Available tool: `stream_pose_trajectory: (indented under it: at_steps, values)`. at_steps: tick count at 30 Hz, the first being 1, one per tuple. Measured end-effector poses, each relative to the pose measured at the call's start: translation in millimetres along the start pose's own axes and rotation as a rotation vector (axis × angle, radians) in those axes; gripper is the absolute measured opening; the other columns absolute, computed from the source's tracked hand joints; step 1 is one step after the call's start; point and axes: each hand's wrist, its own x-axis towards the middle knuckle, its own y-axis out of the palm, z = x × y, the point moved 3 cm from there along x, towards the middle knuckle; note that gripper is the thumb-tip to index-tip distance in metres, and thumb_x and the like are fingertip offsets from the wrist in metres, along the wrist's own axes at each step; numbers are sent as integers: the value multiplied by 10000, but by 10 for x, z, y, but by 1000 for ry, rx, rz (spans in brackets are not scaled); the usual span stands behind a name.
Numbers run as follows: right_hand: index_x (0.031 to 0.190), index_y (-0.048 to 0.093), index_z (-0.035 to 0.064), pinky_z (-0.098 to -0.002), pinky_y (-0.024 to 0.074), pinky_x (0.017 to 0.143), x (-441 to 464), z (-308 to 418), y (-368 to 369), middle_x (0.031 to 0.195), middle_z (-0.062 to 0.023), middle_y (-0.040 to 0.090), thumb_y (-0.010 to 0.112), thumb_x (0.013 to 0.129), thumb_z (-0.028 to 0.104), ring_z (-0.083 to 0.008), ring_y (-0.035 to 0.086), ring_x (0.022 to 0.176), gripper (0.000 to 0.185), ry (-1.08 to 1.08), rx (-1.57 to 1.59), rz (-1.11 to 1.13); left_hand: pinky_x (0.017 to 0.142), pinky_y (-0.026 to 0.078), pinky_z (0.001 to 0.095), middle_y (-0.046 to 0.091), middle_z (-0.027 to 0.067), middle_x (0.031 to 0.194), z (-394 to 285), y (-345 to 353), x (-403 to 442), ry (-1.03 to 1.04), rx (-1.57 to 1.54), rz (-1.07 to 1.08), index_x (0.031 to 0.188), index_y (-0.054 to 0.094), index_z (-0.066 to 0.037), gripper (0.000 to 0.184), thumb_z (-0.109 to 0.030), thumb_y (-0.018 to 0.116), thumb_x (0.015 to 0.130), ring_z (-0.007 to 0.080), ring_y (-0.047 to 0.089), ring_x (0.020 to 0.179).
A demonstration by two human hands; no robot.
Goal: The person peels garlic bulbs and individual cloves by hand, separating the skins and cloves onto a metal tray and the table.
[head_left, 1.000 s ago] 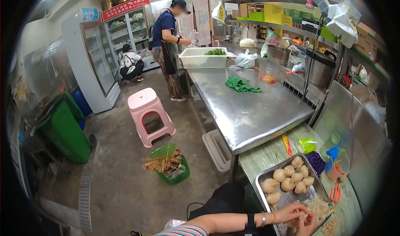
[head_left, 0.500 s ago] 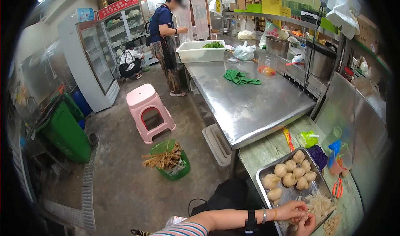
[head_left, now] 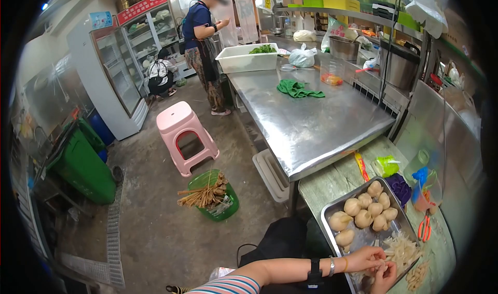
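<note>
At the bottom right, a metal tray [head_left: 328, 226] holds several whole garlic bulbs [head_left: 363, 219] and a heap of pale papery garlic skins [head_left: 402, 250]. Over the tray's near end, my left hand [head_left: 364, 259] reaches in from the left, fingertips pinched together. Close against it is my right hand [head_left: 384, 278], its fingers closed too. Both sets of fingertips meet on a small pale piece that looks like a garlic clove, mostly covered by the fingers. Peeled garlic cloves [head_left: 416, 277] lie in a small pile on the table, right of the tray.
Orange-handled scissors [head_left: 425, 228], a purple cloth [head_left: 398, 192] and a green packet [head_left: 386, 165] lie beyond the tray. A steel table [head_left: 311, 133] adjoins. On the floor are a pink stool [head_left: 187, 138] and a green basket [head_left: 226, 207]. One person stands [head_left: 199, 45]; another crouches [head_left: 160, 75].
The view has shifted slightly. My hands stay together over the tray with small finger movements. The standing person's hands have risen higher.
</note>
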Motion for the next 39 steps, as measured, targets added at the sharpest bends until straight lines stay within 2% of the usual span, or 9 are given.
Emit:
stream_pose_trajectory:
  at_steps: [6,8,14,16,24,26,31,34,39]
  values:
    - [873,474,22,-217,406,642,-31,122,32,803,-25,498,551,877,79,-81,482,716,96,-15,-29,0,627,465,218,570,14,813,-60,28,-20,-29,94,-51,1019,534,-14,172,-153,548,917,65,544,689]
    - [875,472,19,-218,403,649,-31,149,47,806,-24,494,553,875,79,-81,478,720,100,-16,-64,6,630,457,205,564,5,797,-49,5,-10,235,332,-112,986,548,-17,184,-156,607,879,60,537,690]
    - [862,473,9,-206,388,636,-58,238,61,802,-18,471,542,856,45,-87,459,702,78,-171,-115,42,614,438,208,569,-16,791,35,-26,12,0,35,-74,937,577,-47,197,-134,686,798,42,503,686]
    - [852,475,7,-206,380,638,-69,218,75,796,-18,462,529,843,23,-91,453,714,57,-3,-5,48,611,441,211,575,-18,783,-31,-29,-12,7,109,-89,929,581,-45,185,-130,682,799,38,505,684]
    - [841,480,9,-212,380,649,-67,330,104,789,-21,465,515,829,0,-95,455,736,39,-90,-137,4,592,458,204,593,-11,763,-104,-12,-29,71,294,-133,921,578,-12,147,-94,649,823,41,540,665]
    - [840,482,9,-216,382,655,-64,280,76,787,-22,466,512,832,0,-98,457,739,32,-84,-136,-10,592,470,204,597,6,769,-39,13,-24,-60,-74,-21,947,571,-4,120,-90,596,867,53,556,662]
    - [844,469,30,-176,351,527,-71,157,55,784,-9,474,497,852,14,-58,433,640,33,106,109,-38,597,484,205,596,19,783,-52,24,-34,-92,-22,-20,984,561,-3,113,-76,533,902,62,580,679]
    - [843,460,36,-160,314,468,-45,137,-10,781,2,466,494,855,15,-37,408,593,41,57,32,-97,598,494,216,587,25,811,-49,17,-30,-108,-42,-64,1006,549,-4,128,-71,515,902,69,590,692]
    - [850,467,30,-177,342,540,-26,164,-15,772,4,450,497,852,17,-52,414,640,33,3,-46,-51,605,507,226,560,34,866,-6,-67,-3,-62,-41,-100,1008,530,-7,144,-87,510,890,84,584,739]
